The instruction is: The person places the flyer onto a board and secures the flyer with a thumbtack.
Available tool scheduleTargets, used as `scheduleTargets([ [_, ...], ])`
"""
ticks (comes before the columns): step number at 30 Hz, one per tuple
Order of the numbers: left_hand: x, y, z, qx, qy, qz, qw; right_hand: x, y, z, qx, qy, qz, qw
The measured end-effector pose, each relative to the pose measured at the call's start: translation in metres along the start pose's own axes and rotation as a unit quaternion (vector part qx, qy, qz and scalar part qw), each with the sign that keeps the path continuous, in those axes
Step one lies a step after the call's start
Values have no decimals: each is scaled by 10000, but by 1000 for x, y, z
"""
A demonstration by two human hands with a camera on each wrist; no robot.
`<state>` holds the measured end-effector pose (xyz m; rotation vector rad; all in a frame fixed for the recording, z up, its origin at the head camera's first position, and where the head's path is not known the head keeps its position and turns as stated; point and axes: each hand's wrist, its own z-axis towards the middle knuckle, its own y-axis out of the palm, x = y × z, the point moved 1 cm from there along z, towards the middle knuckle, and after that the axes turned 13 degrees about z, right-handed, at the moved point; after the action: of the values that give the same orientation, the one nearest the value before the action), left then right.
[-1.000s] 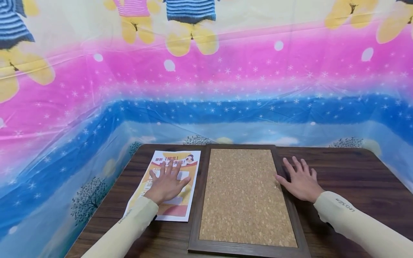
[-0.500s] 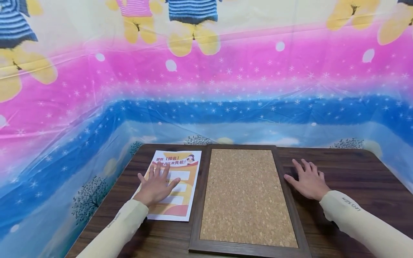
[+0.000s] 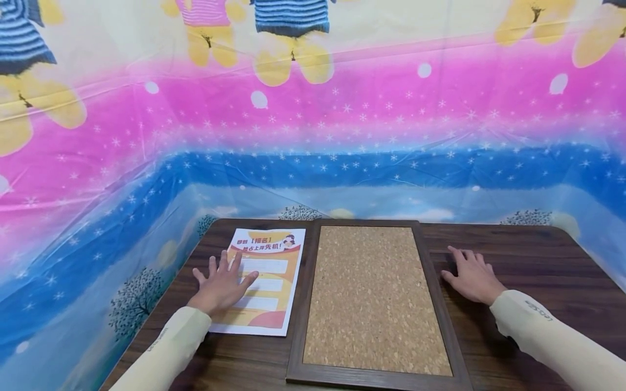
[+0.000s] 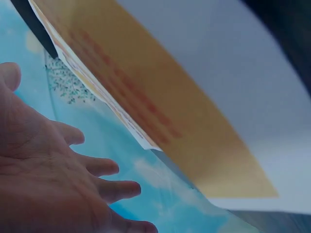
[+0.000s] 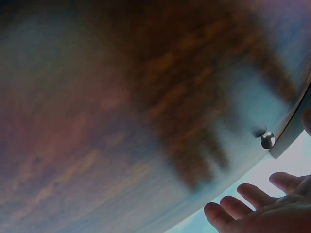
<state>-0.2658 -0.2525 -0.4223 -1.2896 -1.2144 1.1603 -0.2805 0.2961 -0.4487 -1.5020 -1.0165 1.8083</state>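
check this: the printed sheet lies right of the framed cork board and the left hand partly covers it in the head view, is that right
Not quite: the printed sheet lies to the left of the framed cork board, as the head view shows. The left hand does partly cover it there.

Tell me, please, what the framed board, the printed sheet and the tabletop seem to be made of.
Framed board: apparently matt cork, from its speckled tan granules; its brown frame looks faintly streaked, so wood or imitation.
Printed sheet: probably paper, from its thin edge; finish unclear.
Tabletop: wood or wood-effect laminate, given its dark streaked grain; blurred reflections in the right wrist view suggest some gloss.
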Motion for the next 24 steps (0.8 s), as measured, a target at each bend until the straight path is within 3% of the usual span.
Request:
scheduleTargets([
  [11, -18, 4, -7, -61, -93, -358, 9993, 2, -3, -2, 63, -382, 21, 9992],
  [24, -30, -2, -13, -71, -253, -165, 9995, 9, -7, -3, 230, -626, -31, 9978],
])
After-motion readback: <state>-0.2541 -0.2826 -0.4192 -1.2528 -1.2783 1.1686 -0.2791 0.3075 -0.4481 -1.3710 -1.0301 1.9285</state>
